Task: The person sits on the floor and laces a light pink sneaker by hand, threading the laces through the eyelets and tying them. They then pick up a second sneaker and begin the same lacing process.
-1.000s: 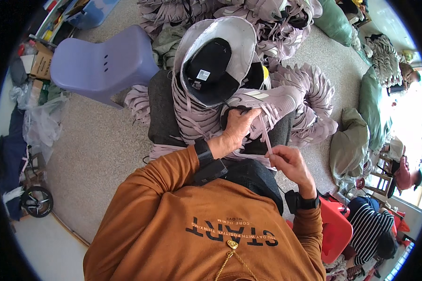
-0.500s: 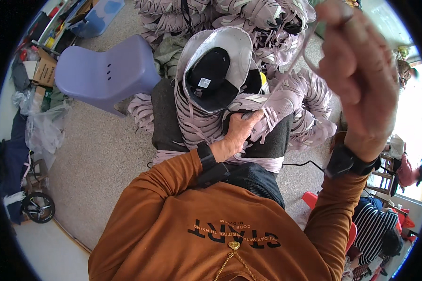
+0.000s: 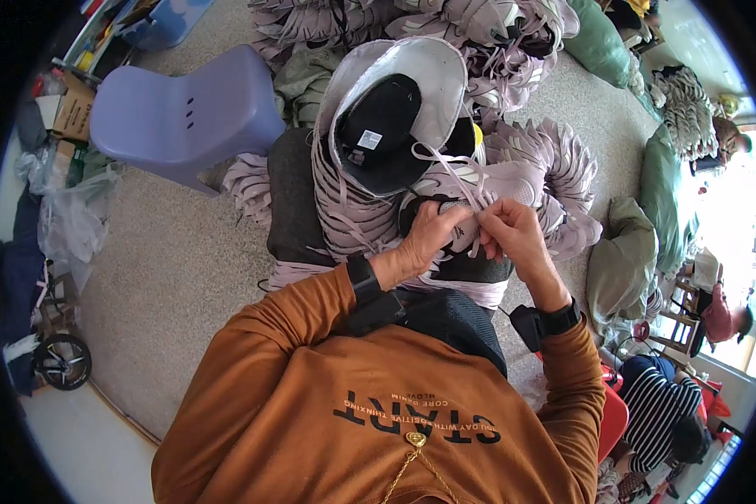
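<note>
A pale pink shoe upper [image 3: 506,178] with mesh panels rests over my lap. My left hand [image 3: 428,241] is closed on its near side, thumb on top by the lace holes. My right hand [image 3: 517,238] pinches a pink shoelace [image 3: 455,171] right beside the left thumb; the lace loops up above the fingers. Just beyond the hands sits a white, round-rimmed fabric thing [image 3: 439,71] with a black inside and a small label. Beneath it, a stack of pink shoe uppers [image 3: 338,210] hangs close together.
More bundled uppers [image 3: 554,151] curve away on the right, with further piles [image 3: 319,38] at the far side. A lilac plastic stool [image 3: 185,105] stands left. Green sacks [image 3: 617,260] lie right. Another person in stripes [image 3: 659,403] is at lower right.
My right hand has come down from high on the right, beside my left hand. The lace, stretched up toward it before, now forms a loop over the shoe upper. My left hand stays on the upper.
</note>
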A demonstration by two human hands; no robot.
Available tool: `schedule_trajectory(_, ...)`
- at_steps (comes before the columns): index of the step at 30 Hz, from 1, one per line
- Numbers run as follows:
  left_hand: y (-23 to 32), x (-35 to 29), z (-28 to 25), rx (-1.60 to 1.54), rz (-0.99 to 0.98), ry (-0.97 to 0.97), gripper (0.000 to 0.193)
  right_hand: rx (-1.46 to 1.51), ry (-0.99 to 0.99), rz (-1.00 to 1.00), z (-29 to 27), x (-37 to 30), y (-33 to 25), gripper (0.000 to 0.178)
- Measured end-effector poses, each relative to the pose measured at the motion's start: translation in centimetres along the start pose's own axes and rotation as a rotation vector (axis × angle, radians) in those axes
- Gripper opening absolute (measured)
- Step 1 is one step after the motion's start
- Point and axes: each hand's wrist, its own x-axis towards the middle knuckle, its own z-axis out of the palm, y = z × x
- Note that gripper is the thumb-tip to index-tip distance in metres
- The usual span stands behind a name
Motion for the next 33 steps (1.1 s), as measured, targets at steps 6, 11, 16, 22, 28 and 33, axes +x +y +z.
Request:
schedule_trajectory(6, 5.7, -0.2, 0.9, -0.233, -0.345, 0.065, 0.025, -0.056, 0.004, -0.013, 0.0, -1.3, 0.3, 0.015)
schedule_trajectory(11, 5.6, -0.2, 0.8, -0.277, -0.341, 0.032, 0.025, -0.089, 0.020, 0.008, -2.3, -4.7, 2.5, 0.014)
schedule_trajectory(16, 5.5, -0.1, 0.8, -0.325, -0.352, 0.021, 0.027, -0.099, -0.040, -0.049, -3.7, -6.5, 4.9, 0.012)
schedule_trajectory(22, 5.8, -0.1, 0.5, -0.355, -0.335, 0.008, 0.027, -0.568, 0.066, -0.309, -4.7, -6.0, 3.1, 0.008)
schedule_trajectory(28, 5.7, -0.4, 0.7, -0.440, -0.325, 0.024, 0.026, 0.076, 0.171, -0.315, -2.6, -1.0, 0.6, 0.011)
schedule_trajectory(33, 5.9, -0.2, 1.0, -0.432, -0.324, 0.036, 0.024, -0.134, 0.123, -0.327, -0.9, 0.1, 0.9, 0.013)
